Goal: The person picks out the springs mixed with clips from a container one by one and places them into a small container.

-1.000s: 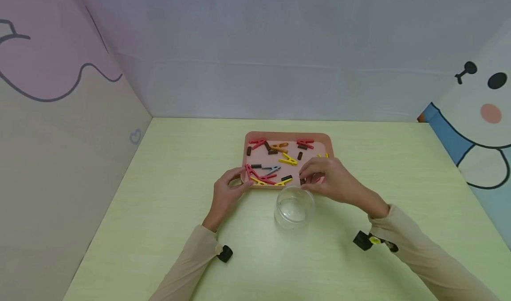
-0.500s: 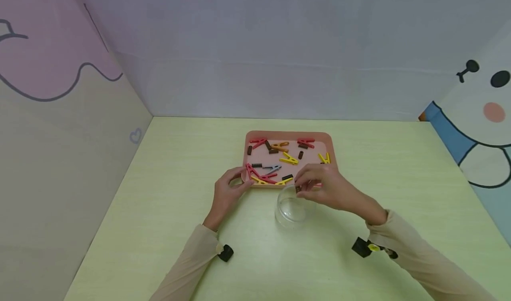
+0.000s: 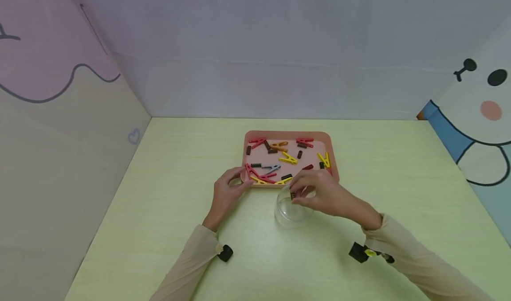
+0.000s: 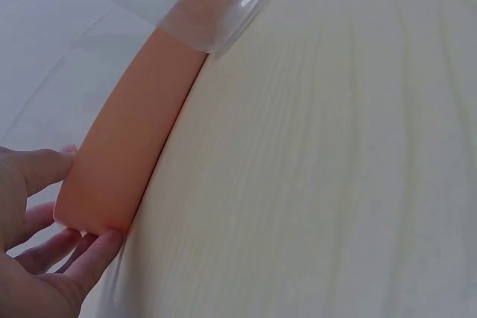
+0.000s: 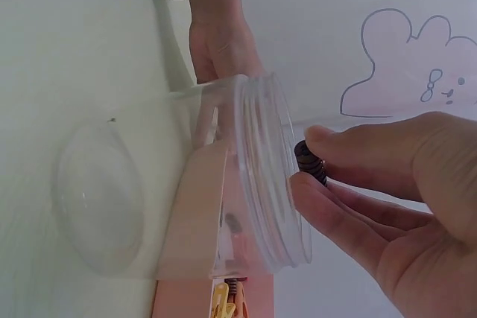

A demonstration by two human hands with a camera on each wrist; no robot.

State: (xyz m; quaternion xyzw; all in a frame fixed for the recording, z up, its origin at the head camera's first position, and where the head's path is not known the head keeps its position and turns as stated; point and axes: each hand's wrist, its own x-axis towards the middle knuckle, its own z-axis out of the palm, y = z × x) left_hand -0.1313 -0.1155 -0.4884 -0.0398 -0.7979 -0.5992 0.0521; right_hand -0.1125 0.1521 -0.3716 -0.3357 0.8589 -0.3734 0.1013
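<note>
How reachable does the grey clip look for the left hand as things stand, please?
Probably yes: the grey clip lies uncovered in the pink tray, close to the left hand, though it grips the tray and would likely have to let go.

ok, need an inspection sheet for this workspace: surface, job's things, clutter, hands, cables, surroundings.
Surface: pale wood-grain table; dark speck in the right wrist view, too small to identify.
Job's things: clear jar upright on the near side of the pink tray, contact unclear; dark spring held at the jar's mouth.
Clutter: clips in several colors mixed with more springs inside the tray.
Left hand: grips the tray's near left corner.
Right hand: pinches the one spring in its fingers.
Cables: nothing seen.
Surroundings: pale wall behind; cartoon prints at both sides.
</note>
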